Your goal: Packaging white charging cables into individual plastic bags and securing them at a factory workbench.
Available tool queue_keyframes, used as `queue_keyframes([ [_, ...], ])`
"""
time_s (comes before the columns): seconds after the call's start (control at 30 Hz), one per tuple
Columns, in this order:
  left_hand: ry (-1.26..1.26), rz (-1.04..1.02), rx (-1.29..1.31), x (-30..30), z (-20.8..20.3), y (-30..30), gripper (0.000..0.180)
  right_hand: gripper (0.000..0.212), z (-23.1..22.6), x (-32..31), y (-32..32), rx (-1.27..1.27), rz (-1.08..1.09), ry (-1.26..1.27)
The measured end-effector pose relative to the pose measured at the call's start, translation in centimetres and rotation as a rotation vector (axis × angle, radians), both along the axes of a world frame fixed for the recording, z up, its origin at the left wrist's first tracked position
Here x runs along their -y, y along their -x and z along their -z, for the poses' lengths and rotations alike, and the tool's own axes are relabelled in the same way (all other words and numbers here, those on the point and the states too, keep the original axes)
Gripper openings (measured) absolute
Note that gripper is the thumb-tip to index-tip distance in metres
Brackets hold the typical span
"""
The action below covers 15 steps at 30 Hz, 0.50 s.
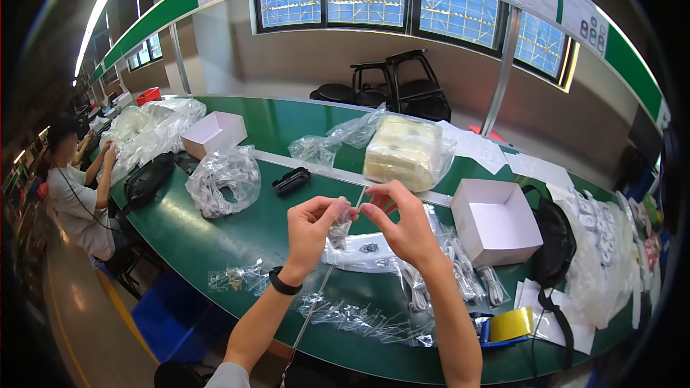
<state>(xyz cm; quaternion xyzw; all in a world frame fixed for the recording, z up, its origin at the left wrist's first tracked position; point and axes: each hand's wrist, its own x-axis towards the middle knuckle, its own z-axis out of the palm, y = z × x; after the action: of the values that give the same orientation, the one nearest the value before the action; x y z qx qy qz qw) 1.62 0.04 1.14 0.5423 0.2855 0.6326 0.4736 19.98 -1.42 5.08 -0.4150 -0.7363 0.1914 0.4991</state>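
Observation:
Above the middle of the bench, my left hand (313, 230) pinches a small clear plastic bag (339, 231) between thumb and fingers. Something greyish shows in the bag, too small to make out. My right hand (404, 221) is held just right of it, thumb and curved fingers apart, the tips close to the bag's top. Beneath the hands lie flat clear bags with a dark printed mark (366, 248). Beside my right wrist are several bagged bundles of white cable (460, 273). Clear bags with thin silvery strips (359, 316) are strewn along the near edge.
A white open box (496, 223) and a yellow tape roll in a blue dispenser (507, 327) stand at right. Farther off are a wrapped pale stack (404, 151), a black case (291, 181) and a bag of cables (223, 181). Another person (79, 194) sits at far left.

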Motion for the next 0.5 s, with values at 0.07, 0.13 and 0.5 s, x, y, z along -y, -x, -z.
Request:
queue_keyframes([
  [0.07, -0.073, -0.050, -0.010, 0.4, -0.5, -0.2, 0.017, 0.037, 0.0, 0.0, -0.1, -0.024, -0.161, 0.140],
  [0.13, -0.144, -0.106, -0.024, 1.0, -1.1, -0.2, 0.016, 0.042, 0.0, 0.3, 0.2, 0.049, -0.221, 0.150],
  [0.5, -0.129, -0.248, -0.029, 1.5, -1.0, -0.3, 0.016, 0.030, 1.4, 1.2, 3.2, 0.172, -0.120, 0.086],
])
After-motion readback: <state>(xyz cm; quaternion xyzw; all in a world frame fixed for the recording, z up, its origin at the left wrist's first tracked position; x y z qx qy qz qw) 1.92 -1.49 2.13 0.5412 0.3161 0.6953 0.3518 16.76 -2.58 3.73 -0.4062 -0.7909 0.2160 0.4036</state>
